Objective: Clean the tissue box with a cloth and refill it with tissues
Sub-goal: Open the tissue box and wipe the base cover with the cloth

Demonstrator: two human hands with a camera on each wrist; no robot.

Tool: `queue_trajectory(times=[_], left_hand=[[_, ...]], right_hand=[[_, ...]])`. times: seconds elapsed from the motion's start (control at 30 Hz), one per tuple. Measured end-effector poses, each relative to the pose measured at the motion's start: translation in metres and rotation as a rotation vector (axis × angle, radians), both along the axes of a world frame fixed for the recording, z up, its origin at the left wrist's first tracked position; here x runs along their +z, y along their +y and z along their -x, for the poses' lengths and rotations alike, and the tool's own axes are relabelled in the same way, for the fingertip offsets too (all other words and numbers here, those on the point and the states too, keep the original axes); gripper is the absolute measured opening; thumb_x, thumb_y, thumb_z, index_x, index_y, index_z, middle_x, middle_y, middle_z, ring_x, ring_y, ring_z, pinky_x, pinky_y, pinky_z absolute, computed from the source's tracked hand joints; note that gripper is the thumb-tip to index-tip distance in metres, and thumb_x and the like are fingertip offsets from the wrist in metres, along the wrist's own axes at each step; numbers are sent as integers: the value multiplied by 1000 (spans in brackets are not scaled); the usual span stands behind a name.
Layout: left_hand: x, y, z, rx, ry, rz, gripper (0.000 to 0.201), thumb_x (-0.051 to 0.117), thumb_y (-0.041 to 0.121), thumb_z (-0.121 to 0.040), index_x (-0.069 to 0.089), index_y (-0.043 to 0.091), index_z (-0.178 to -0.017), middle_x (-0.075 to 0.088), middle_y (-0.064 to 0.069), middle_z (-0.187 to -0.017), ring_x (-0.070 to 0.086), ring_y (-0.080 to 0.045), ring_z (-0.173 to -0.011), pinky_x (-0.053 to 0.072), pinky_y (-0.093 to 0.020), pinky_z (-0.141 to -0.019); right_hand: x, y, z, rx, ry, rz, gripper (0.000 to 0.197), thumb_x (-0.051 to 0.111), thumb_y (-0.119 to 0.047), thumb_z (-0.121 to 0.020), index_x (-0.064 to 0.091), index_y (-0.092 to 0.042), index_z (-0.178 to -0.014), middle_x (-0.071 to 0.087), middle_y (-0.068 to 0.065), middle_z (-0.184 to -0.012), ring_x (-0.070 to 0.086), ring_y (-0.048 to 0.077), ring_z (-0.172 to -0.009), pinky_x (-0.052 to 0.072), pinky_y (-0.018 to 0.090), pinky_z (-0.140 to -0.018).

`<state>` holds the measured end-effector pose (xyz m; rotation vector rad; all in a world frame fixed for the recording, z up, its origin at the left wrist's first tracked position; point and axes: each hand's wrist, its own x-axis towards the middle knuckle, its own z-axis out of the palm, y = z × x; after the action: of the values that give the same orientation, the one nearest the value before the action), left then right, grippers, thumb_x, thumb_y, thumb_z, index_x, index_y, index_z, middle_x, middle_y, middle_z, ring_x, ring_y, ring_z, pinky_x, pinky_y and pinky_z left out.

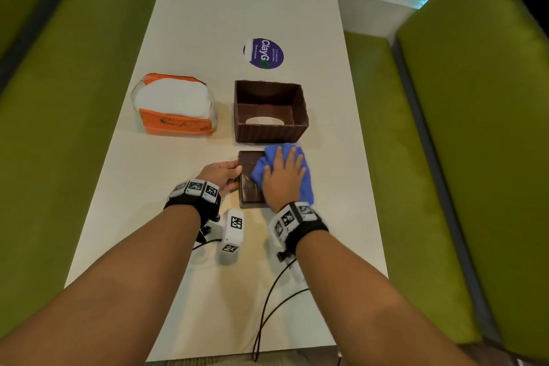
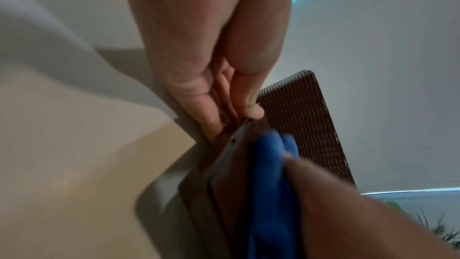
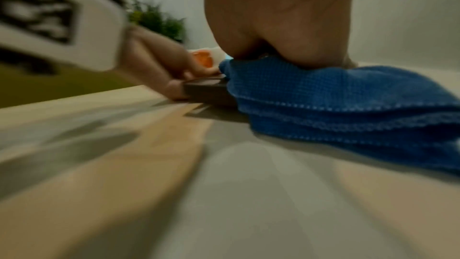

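Lid (image 1: 248, 178) of brown tissue box (image 1: 269, 111) flat on table (image 1: 208, 24) just in front of box, L hand (image 1: 221, 175) pinching its left edge w/ thumb on top, R hand (image 1: 283, 177) flat, fingers spread, pressing blue cloth (image 1: 303, 187) onto it.

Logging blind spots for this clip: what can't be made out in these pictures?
- Flat brown lid panel: in the head view its right part lies under the blue cloth and right hand.
- Left hand fingertips: head view hides them under the panel's edge.
- Orange tissue pack: small and blurred in the right wrist view.
- Open brown woven tissue box: the left wrist view shows only one wall.
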<state>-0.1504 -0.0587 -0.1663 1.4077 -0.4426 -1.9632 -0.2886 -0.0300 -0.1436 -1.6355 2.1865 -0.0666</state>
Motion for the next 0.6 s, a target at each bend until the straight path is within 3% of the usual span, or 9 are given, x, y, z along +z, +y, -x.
queue_trajectory(times=[0.13, 0.23, 0.33, 0.47, 0.6], left_hand=[[-1, -1, -2, -5, -6, -14, 38, 44, -1, -95, 48, -3, -133, 74, 2, -67, 67, -11, -66, 57, -17, -59], [6, 2, -2, -22, 5, -21, 36, 40, -1, -97, 49, 0, -131, 74, 2, -62, 69, -8, -56, 57, -18, -54], [9, 3, 1, -19, 5, -18, 37, 41, -3, -96, 48, -2, -132, 71, 4, -55, 67, -4, -49, 57, -20, -52], [10, 2, 0, -21, 11, -21, 39, 40, -3, -96, 46, -1, -134, 72, 6, -59, 68, -4, -53, 58, -22, -58], [17, 5, 0, -18, 32, -23, 38, 40, -4, -96, 48, 0, -133, 73, -1, -76, 66, -14, -74, 58, -23, -60]], right_hand=[[-6, 19, -25, 225, -96, 87, 57, 31, -37, -100, 14, -21, -152, 0, 10, -162, -3, 28, -150, -1, 45, -120], [-12, 16, -11, 317, 8, 112, 60, 13, -47, -96, 15, -25, -152, 6, 8, -162, 4, 26, -150, 7, 45, -120], [-15, 6, 7, 236, 92, 77, 54, 20, -41, -101, 10, -27, -152, 4, 6, -162, 4, 25, -150, 7, 45, -120], [-18, 0, 27, 153, 94, 102, 51, 27, -32, -103, 13, -25, -151, 5, 6, -162, 5, 24, -150, 8, 40, -120], [-20, -4, 40, 96, 89, 127, 53, 33, -20, -100, 16, -18, -151, 7, 8, -161, 10, 25, -149, 17, 35, -119]])
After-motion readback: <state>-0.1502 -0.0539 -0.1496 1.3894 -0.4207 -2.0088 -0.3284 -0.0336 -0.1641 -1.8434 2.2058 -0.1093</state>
